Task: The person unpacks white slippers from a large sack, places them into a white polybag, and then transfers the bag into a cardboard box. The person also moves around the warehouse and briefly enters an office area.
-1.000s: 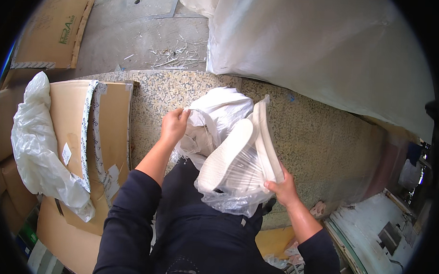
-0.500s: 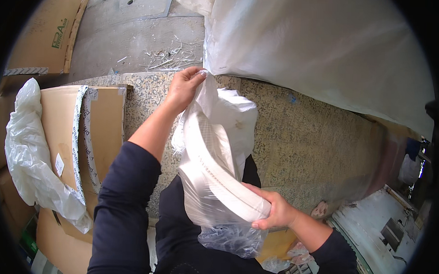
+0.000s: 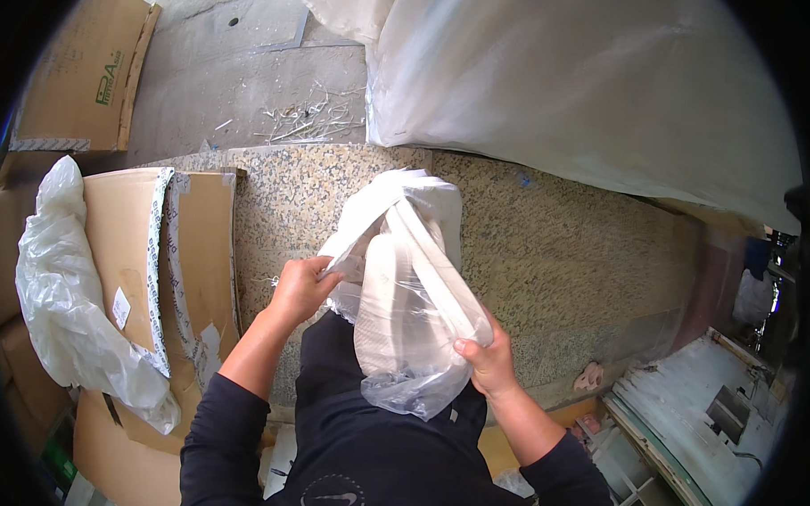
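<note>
A cream, ribbed, folded strip of material (image 3: 433, 270), perhaps fabric, lies inside a clear plastic bag (image 3: 409, 391) above my lap. My right hand (image 3: 491, 356) is closed around the bag's lower right side, thumb on top, gripping the strip through the film. My left hand (image 3: 304, 290) pinches the white edge of the bag's far, mouth-like end and holds it out to the left. Behind the strip a white bundle (image 3: 451, 201) shows in part; what it is I cannot tell. The exact contents at the far end are hidden under the white edge.
On the left, cardboard boxes (image 3: 121, 216) with printed tape stand with a crumpled plastic sheet (image 3: 82, 304) over them. Another carton (image 3: 81, 72) is at the far left. A large sheeted object (image 3: 572, 80) fills the far right. A cluttered white-topped bench (image 3: 685, 410) stands at right.
My left hand has come down and toward me, pulling the white edge left. The bagged strip has tilted more upright and its near end has drawn upward with my right hand.
</note>
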